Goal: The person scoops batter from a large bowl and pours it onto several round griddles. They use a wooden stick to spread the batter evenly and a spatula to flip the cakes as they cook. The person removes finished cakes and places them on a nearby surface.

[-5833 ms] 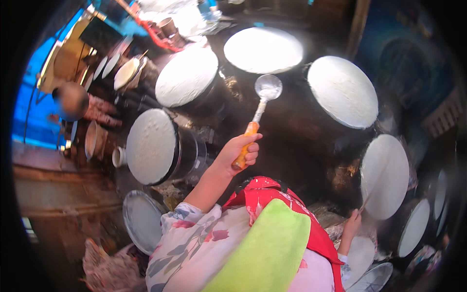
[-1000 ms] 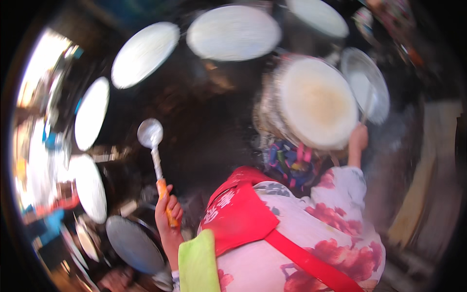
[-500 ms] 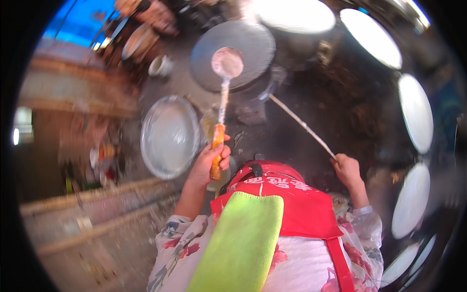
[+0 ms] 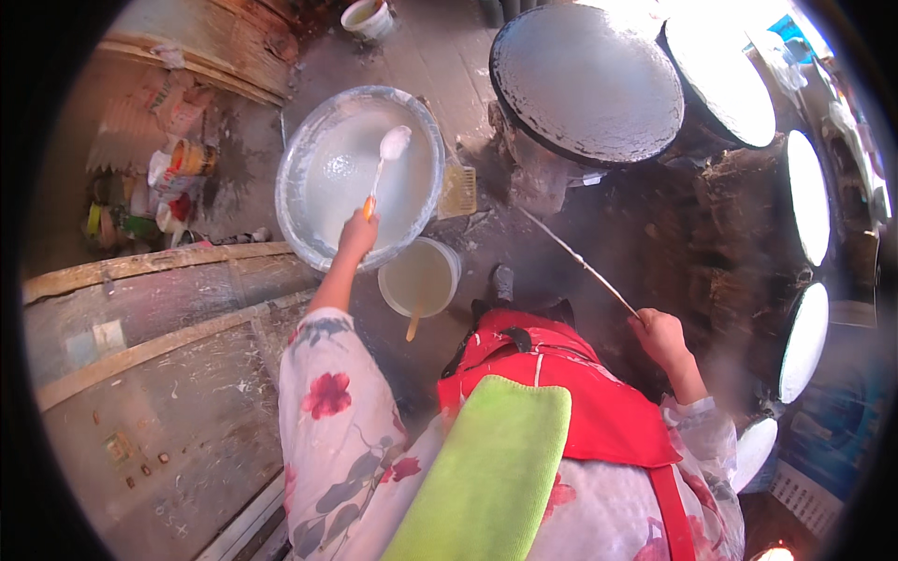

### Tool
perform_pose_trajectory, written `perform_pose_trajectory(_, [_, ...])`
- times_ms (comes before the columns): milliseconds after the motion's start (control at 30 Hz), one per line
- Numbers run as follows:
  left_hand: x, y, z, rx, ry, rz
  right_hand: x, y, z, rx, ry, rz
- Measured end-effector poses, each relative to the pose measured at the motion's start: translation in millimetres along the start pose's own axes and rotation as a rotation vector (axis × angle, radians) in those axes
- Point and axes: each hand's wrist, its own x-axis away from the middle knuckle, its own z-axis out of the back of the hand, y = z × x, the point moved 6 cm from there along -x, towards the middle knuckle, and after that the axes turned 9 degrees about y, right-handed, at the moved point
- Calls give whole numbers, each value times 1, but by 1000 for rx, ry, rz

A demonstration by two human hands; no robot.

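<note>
My left hand (image 4: 358, 232) is closed round the orange handle of a ladle (image 4: 395, 143), whose white-coated bowl is over a wide basin (image 4: 292, 159) of whitish liquid. Whether the bowl touches the liquid I cannot tell. On the right, my right hand (image 4: 659, 337) grips the end of a long thin stick (image 4: 582, 260) that slants away toward the far middle. Its far tip lies near the foot of a round griddle (image 4: 587, 82) with a greyish-white surface and dark rim. Beside the basin stands a bucket (image 4: 456, 271) with a wooden-looking handle sticking out.
Several more round, white-topped griddles (image 4: 809, 196) curve down the right side. A yellow slotted piece (image 4: 457, 192) lies beside the basin, and a small white bucket (image 4: 369, 19) stands far back. Wooden boards (image 4: 159, 360) fill the left. Steam hazes the right.
My left hand has carried the ladle from over a griddle leftward to over the basin. The view has swung left. My right hand still holds the stick.
</note>
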Motion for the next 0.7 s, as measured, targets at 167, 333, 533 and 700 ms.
perform_pose_trajectory(167, [-20,-7,-23,-343,-124,-231,-4,-18,-11,-47,1,-62])
perform_pose_trajectory(333, [43,-52,-38,353,-531,174,-18,-59,-48,-163,-104,-117])
perform_pose_trajectory(533, [145,1,-42,1585,-824,777,-85,-147,-135,-740,-252,-217])
perform_pose_trajectory(700, [176,54,6,2240,-905,664,-113,-209,-176,-1170,-564,-379])
